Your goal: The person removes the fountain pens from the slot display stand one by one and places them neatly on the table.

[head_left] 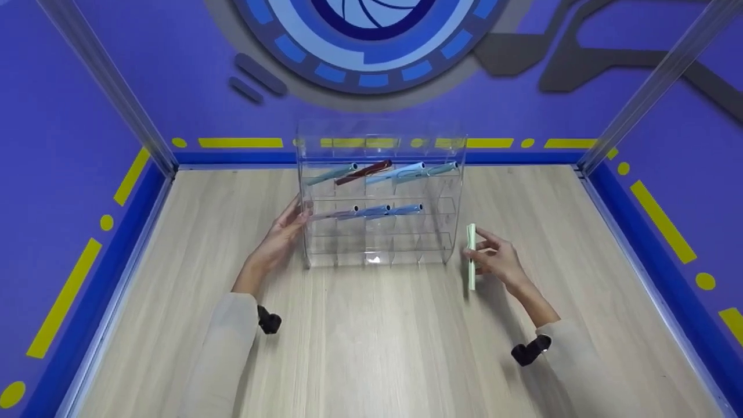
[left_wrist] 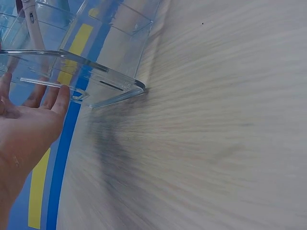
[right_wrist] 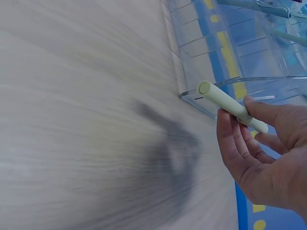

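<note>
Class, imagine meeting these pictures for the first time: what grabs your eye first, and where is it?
Probably the clear rack near the back of the table, where a dark red pen stands out among blue-toned ones in the upper row. Then, just right of the rack, a pale green pen in the right hand's grip.

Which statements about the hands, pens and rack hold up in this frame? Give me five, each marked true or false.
1. The right hand holds a pale green pen. True.
2. The left hand is at the left side of the clear tiered pen rack. True.
3. The pale green pen lies inside the rack. False: it is outside, off the rack's right side.
4. A dark red pen lies in the rack. True.
5. Five pens lie in the row below it. False: three pens lie there.
</note>
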### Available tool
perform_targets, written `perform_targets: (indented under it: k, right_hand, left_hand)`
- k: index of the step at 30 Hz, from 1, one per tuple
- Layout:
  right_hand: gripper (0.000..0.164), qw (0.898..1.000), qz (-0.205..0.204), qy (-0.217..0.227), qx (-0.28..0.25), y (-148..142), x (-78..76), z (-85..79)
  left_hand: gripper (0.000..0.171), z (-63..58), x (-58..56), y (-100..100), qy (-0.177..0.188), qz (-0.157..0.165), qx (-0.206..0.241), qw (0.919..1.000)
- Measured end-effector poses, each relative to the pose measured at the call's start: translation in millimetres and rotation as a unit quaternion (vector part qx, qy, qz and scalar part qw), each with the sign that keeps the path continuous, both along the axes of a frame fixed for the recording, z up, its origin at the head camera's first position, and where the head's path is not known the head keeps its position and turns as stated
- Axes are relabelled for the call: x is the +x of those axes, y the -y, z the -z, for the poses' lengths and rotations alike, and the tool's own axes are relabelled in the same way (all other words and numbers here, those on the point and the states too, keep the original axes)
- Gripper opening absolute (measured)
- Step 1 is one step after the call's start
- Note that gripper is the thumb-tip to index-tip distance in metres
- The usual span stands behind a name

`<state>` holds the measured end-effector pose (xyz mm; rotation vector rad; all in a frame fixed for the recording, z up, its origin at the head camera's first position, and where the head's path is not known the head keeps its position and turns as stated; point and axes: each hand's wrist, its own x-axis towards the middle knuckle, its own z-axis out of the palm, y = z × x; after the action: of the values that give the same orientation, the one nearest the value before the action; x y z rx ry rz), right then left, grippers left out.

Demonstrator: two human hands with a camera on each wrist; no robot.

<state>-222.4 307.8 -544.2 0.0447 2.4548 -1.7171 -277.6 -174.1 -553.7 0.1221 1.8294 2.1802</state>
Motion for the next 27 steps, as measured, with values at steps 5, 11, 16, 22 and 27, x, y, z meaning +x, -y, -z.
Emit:
perform_targets:
  k: [5,11,16,22,27]
  right_hand:
    - [0.070,1.000,-0.010,0.004,0.020,1.4,0.4,7.6]
    - [0.069,0.998,-0.024,0.010,0.059,1.4,2.9,17.6]
    - [0.070,0.996,-0.023,0.022,0.089,1.4,4.0,22.9]
    - [0.070,0.996,-0.030,0.026,0.082,1.2,5.6,25.3]
    - [0.068,0.995,-0.041,0.012,0.091,1.4,7.0,24.7]
  left_hand:
    - [0.067,0.6,0.3,0.3,-0.010,0.003,0.001,0.9999]
    - [0.067,1.6,1.9,1.0,-0.019,0.012,-0.018,0.9996]
    - [0.067,2.6,3.4,2.2,-0.015,0.009,-0.021,0.9996]
    - [0.066,2.9,3.7,3.2,-0.018,0.011,-0.022,0.9995]
    - [0.068,1.0,2.2,3.2,-0.019,0.016,-0.025,0.9994]
